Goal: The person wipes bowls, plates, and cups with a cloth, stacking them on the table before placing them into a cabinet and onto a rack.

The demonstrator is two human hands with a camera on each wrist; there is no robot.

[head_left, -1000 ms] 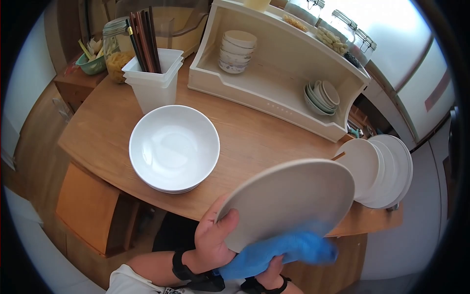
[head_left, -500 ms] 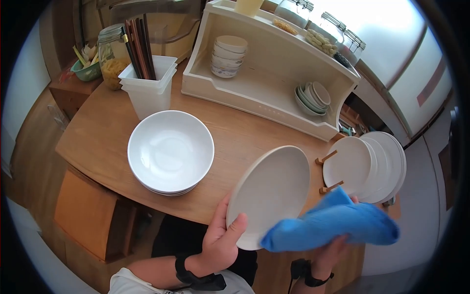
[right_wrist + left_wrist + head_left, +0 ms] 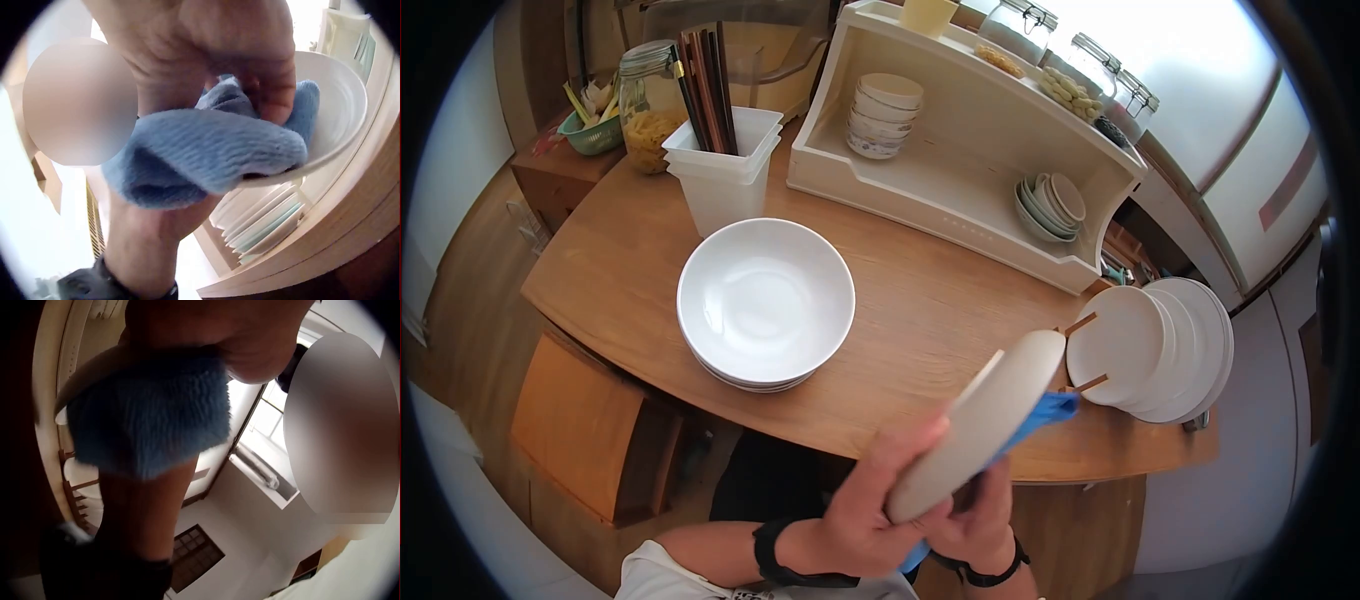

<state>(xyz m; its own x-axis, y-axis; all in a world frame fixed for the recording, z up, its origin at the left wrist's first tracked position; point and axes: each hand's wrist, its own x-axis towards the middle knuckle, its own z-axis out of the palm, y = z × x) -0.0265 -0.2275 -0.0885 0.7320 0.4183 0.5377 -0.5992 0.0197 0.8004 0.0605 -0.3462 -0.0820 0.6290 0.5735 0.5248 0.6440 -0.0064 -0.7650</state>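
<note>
Wood worktop (image 3: 900,300), rounded edge; wood-look flr (image 3: 470,290) below. Orange-brown stool (image 3: 580,425) nr L edge. White wall (image 3: 460,170) far L. Bright window (image 3: 275,409), daylight.

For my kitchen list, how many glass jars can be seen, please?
4. One glass jar stands on the table, beside the white containers; three more jars stand on top of the shelf unit. Others may be hidden.
</note>
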